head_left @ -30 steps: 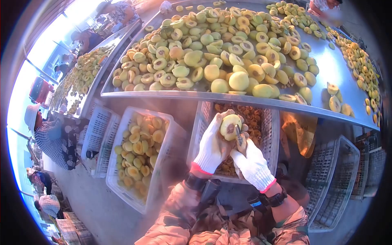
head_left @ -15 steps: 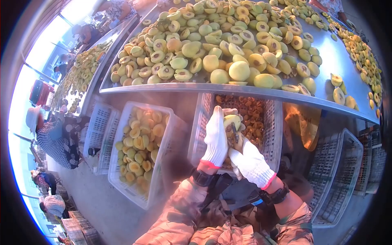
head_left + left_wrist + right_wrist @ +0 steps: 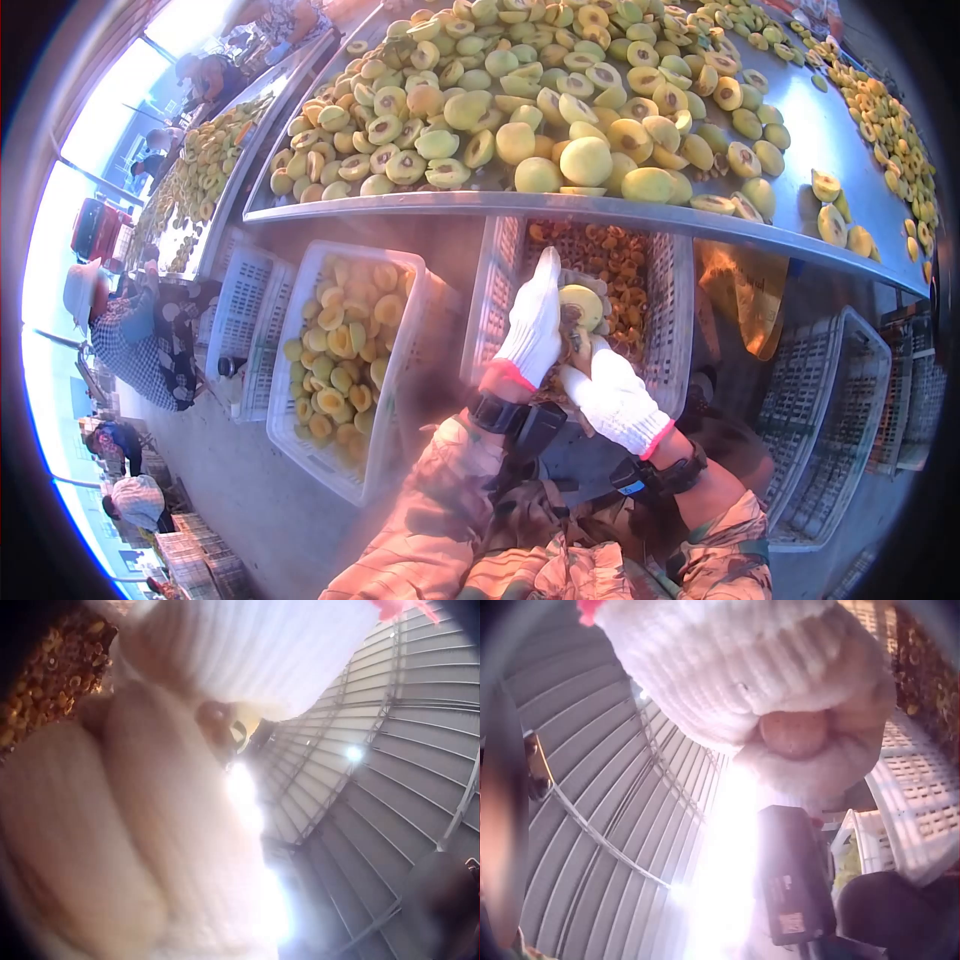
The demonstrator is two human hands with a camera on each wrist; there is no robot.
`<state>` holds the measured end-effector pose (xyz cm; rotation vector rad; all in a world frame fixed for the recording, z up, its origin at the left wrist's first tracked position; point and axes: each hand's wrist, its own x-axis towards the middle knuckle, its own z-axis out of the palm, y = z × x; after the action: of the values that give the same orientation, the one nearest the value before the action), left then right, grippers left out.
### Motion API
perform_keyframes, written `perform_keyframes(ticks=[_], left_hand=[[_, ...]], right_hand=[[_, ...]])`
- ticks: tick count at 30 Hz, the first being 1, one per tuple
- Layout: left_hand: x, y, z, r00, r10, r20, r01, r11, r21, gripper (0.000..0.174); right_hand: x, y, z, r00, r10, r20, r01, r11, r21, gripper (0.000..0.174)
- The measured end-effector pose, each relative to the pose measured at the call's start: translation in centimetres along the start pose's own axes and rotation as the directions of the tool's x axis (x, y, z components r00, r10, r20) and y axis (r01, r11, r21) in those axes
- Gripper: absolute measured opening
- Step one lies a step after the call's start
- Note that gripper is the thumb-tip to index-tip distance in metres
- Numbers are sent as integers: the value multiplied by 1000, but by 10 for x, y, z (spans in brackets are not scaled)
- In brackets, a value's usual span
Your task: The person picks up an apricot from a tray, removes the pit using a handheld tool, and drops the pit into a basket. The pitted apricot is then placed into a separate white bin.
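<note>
My white-gloved left hand [image 3: 533, 320] holds a pale yellow peach half [image 3: 583, 303], its fingers reaching up along the fruit. The gloved right hand [image 3: 620, 400] grips a wooden-handled pitting knife [image 3: 795, 735]; the rounded handle end pokes out of the fist in the right wrist view. In the head view the tool meets the lower side of the fruit, where brown shows, and its tip is hidden. Both hands are over a white crate [image 3: 482, 310] of brown pits [image 3: 615, 290]. Folded glove fingers [image 3: 165, 802] fill much of the left wrist view.
A metal table [image 3: 450, 207] ahead bears a big pile of peach halves [image 3: 470, 110]. To the left stands a white crate [image 3: 424, 280] with pitted halves [image 3: 345, 340]. Nested crates [image 3: 810, 420] are at right, near a yellow bag [image 3: 740, 295]. Several people work at left.
The peach half has tilted away from the camera, so its cut face with the pit shows less. Both hands have turned slightly with it, the left now more upright.
</note>
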<state>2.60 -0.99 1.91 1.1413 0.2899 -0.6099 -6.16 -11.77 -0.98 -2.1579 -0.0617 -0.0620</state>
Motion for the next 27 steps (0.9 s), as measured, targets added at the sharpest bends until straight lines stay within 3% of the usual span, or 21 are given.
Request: perform_keyframes(ticks=[1,2,3,5,8,11,12,14,17,21,24,25,26,27], left_hand=[[0,-1,1,999,-29,-18,29,999,-24,59],[0,-2,3,998,-57,-34,56,997,-48,59],[0,-3,2,998,-60,-8,59,992,-111,59],[2,-4,0,997,-61,41,69,970,-234,59],[1,-1,-5,995,53,-84,-46,996,79,60],[-2,2,-16,997,66,-34,-60,986,157,57],[-2,4,-18,999,17,-33,-13,994,106,55],[0,6,-21,996,-82,-20,82,997,-1,52],[1,7,-23,999,-25,-39,24,999,-22,49],[8,8,-31,995,-89,50,91,995,-41,46],[7,11,-29,958,-270,95,280,951,-128,51],[8,12,-28,936,-335,110,350,921,-170,52],[20,0,-38,896,-386,219,416,903,-110,52],[16,0,-35,936,-331,117,344,931,-124,51]], right_hand=[[0,-4,-7,965,172,199,-223,937,268,18],[2,-8,-22,865,267,424,-460,760,459,17],[5,-18,-33,718,270,642,-675,496,546,17],[7,-20,-37,673,241,699,-731,360,580,18],[9,-17,-38,596,169,785,-798,233,555,17],[8,-4,-34,561,32,827,-826,78,558,16],[7,-2,-32,557,-26,830,-830,19,557,16],[8,-3,-30,561,-34,827,-827,21,562,15],[9,-1,-26,561,-90,823,-827,-4,563,14],[10,-3,-26,566,-110,817,-824,-32,566,13],[7,3,-22,572,-218,791,-820,-130,558,10],[9,1,-24,559,-238,795,-827,-85,556,9],[11,-3,-29,543,-257,799,-832,-39,553,9],[12,-8,-34,528,-275,804,-835,4,550,8]])
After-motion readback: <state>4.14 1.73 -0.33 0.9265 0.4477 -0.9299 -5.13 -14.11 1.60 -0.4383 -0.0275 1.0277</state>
